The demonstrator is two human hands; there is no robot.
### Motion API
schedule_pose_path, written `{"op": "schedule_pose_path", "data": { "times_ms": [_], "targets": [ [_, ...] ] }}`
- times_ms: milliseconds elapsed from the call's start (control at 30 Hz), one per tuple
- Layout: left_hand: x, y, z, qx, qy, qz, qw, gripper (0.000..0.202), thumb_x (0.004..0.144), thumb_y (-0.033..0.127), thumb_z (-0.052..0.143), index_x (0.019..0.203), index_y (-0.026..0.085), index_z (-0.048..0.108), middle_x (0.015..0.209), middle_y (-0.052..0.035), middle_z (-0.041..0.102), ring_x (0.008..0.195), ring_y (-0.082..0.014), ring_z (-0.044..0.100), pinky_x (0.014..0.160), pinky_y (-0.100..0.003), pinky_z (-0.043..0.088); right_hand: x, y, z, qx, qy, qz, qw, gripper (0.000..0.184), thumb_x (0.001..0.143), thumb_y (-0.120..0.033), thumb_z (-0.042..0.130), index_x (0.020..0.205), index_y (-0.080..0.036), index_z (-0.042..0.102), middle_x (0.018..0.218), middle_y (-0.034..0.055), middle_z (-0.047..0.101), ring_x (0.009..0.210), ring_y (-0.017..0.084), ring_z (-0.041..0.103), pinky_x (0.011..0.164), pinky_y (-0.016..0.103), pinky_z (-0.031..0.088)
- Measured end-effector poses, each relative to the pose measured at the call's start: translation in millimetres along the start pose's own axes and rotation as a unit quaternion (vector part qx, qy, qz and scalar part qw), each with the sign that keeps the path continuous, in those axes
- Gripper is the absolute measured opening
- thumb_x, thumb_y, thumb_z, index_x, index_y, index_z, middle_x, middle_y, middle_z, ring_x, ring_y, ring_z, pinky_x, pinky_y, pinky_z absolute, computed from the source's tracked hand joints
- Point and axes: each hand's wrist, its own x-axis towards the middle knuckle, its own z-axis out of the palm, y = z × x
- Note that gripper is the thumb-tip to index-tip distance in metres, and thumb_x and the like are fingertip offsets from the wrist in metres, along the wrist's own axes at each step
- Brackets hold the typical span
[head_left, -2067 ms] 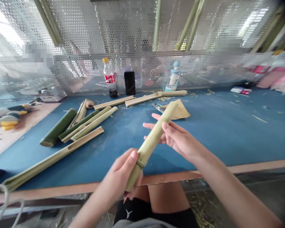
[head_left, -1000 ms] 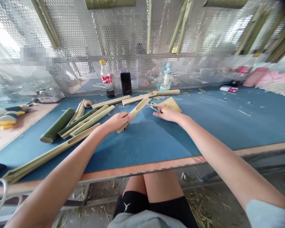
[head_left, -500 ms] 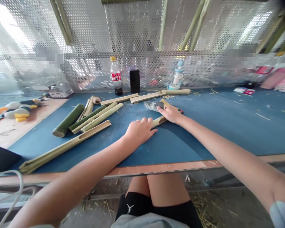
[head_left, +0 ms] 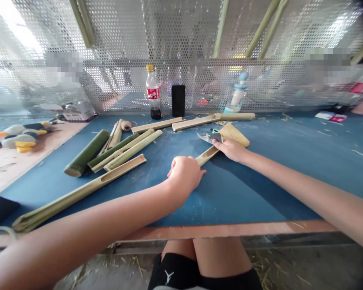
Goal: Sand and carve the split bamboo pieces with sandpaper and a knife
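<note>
A short pale bamboo piece [head_left: 207,154] with a slot in it lies slantwise on the blue table [head_left: 260,189]. My left hand [head_left: 186,174] is closed over its near end and holds it down. My right hand [head_left: 232,149] lies at the far end of the piece, fingers curled on the handle of a knife [head_left: 209,137] whose grey blade points left. A tan, wedge-shaped sheet [head_left: 236,133] lies just behind the knife and my right hand.
Left of my hands lie a dark green bamboo tube [head_left: 86,153], several split bamboo strips [head_left: 127,150] and a long slotted bamboo length [head_left: 78,193]. A cola bottle [head_left: 153,93], a black container [head_left: 178,100] and a blue-white bottle [head_left: 237,96] stand against the perforated metal screen [head_left: 169,40].
I held the bamboo piece in both hands above my lap. I then laid it on the table, my left hand stayed on it, and my right hand went to the knife and closed on it.
</note>
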Motion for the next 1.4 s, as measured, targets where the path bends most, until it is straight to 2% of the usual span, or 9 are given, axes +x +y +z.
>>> {"op": "schedule_pose_path", "data": {
  "times_ms": [167, 333, 533, 700, 833, 1000, 1133, 1267, 1400],
  "targets": [
    [-1, -4, 4.1, 0.009, 0.012, 0.018, 1.0, 0.047, 0.101, 0.038, 0.03, 0.102, 0.008, 0.066, 0.079, -0.0165, 0.064, 0.062, -0.0245, 0.064, 0.055, -0.03, 0.039, -10, -28, 6, 0.077, -0.089, -0.1, 0.988, 0.052, 0.094, -0.061, 0.032, 0.093, -0.022, 0.067, 0.1, 0.006, 0.07, 0.096, 0.025, 0.063, 0.091, 0.037, 0.048],
    [0, -6, 8.4, 0.006, 0.003, 0.006, 1.0, 0.051, 0.101, 0.043, 0.028, 0.093, 0.009, 0.066, 0.066, -0.0133, 0.06, 0.056, -0.0219, 0.06, 0.051, -0.028, 0.034, 4, -14, -1, 0.092, -0.087, -0.053, 0.991, 0.049, 0.094, -0.057, 0.038, 0.092, -0.02, 0.069, 0.096, 0.0092, 0.072, 0.094, 0.028, 0.064, 0.09, 0.042, 0.048],
    [5, -16, 6.2, -0.012, -0.018, 0.032, 0.999, 0.045, 0.099, 0.043, 0.033, 0.099, 0.015, 0.069, 0.07, -0.013, 0.064, 0.052, -0.0222, 0.06, 0.045, -0.028, 0.029, -2, -25, 0, 0.133, -0.157, -0.174, 0.963, 0.043, 0.097, -0.05, 0.04, 0.126, -0.027, 0.062, 0.125, 0.006, 0.065, 0.118, 0.026, 0.058, 0.104, 0.041, 0.042],
    [6, -16, 6.4, 0.008, -0.027, 0.011, 1.0, 0.055, 0.099, 0.048, 0.025, 0.089, 0.015, 0.068, 0.058, -0.0109, 0.058, 0.045, -0.0209, 0.055, 0.043, -0.028, 0.027, 5, -16, -4, 0.117, -0.092, -0.053, 0.988, 0.043, 0.096, -0.052, 0.039, 0.113, -0.027, 0.07, 0.111, 0.0064, 0.071, 0.11, 0.03, 0.062, 0.098, 0.047, 0.047],
    [3, -12, 8.8, 0.046, -0.018, 0.029, 0.998, 0.047, 0.1, 0.04, 0.028, 0.092, 0.013, 0.066, 0.066, -0.0143, 0.061, 0.051, -0.0228, 0.058, 0.044, -0.028, 0.026, -1, -26, -1, 0.175, -0.159, -0.151, 0.96, 0.041, 0.097, -0.045, 0.043, 0.131, -0.03, 0.058, 0.135, 0.0028, 0.059, 0.13, 0.024, 0.05, 0.113, 0.044, 0.034],
    [0, -8, 7.1, 0.071, -0.019, -0.003, 0.997, 0.056, 0.099, 0.048, 0.021, 0.086, 0.011, 0.061, 0.059, -0.0134, 0.056, 0.048, -0.0247, 0.057, 0.045, -0.029, 0.025, -7, -32, 2, 0.131, -0.067, 0.014, 0.989, 0.039, 0.097, -0.047, 0.039, 0.112, -0.025, 0.069, 0.112, 0.0085, 0.07, 0.118, 0.031, 0.057, 0.105, 0.052, 0.041],
    [-1, -8, 7.5, 0.096, -0.013, 0.02, 0.995, 0.045, 0.099, 0.037, 0.027, 0.087, 0.012, 0.062, 0.064, -0.0156, 0.058, 0.051, -0.0254, 0.057, 0.044, -0.029, 0.023, -12, -33, 6, 0.167, -0.128, -0.122, 0.97, 0.039, 0.098, -0.044, 0.041, 0.131, -0.032, 0.057, 0.134, 0.002, 0.059, 0.13, 0.025, 0.048, 0.112, 0.046, 0.035],
    [-1, -10, 8.6, 0.067, -0.027, -0.013, 0.997, 0.062, 0.098, 0.053, 0.018, 0.087, 0.011, 0.063, 0.06, -0.0151, 0.057, 0.047, -0.0266, 0.055, 0.044, -0.03, 0.023, -6, -25, 2, 0.093, -0.081, 0.042, 0.991, 0.043, 0.096, -0.051, 0.039, 0.107, -0.024, 0.071, 0.103, 0.0104, 0.072, 0.104, 0.033, 0.064, 0.095, 0.053, 0.046],
    [-1, -8, 6.8, 0.087, -0.046, -0.004, 0.995, 0.054, 0.099, 0.041, 0.02, 0.092, 0.01, 0.064, 0.067, -0.0187, 0.06, 0.055, -0.0301, 0.059, 0.046, -0.031, 0.024, -7, -31, 3, 0.152, -0.136, -0.132, 0.97, 0.039, 0.098, -0.048, 0.039, 0.123, -0.031, 0.063, 0.128, 0.003, 0.063, 0.128, 0.024, 0.05, 0.11, 0.042, 0.037]
  ]
}}
